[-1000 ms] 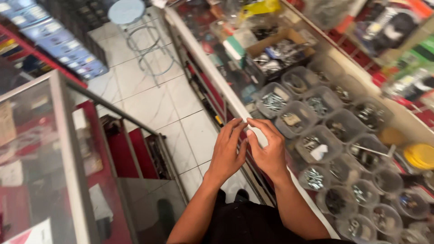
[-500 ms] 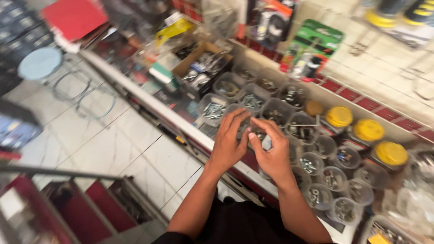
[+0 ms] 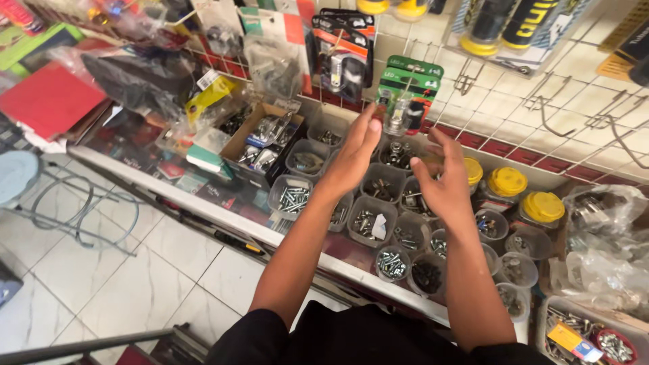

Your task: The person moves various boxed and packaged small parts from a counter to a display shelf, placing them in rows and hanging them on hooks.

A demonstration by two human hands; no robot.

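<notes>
My left hand (image 3: 353, 157) is raised over the counter, and its fingertips pinch a small clear bulb (image 3: 395, 113) in front of a green bulb package (image 3: 412, 76) hanging on the wire wall grid. My right hand (image 3: 443, 184) is just right of it, a little lower, fingers spread and holding nothing. Under both hands stand several clear plastic cups of screws and bolts (image 3: 292, 197), small parts showing in each.
Yellow-lidded jars (image 3: 506, 182) stand at the right, with plastic bags of hardware (image 3: 598, 236) beyond them. A cardboard box of parts (image 3: 260, 145) and a red folder (image 3: 47, 98) lie to the left. A round stool (image 3: 27, 186) stands on the tiled floor (image 3: 122, 277).
The view has swung from the floor and glass case up to the shelf and wall. My hands, joined around a small white thing before, have risen and parted, with the bulb now in the left fingertips.
</notes>
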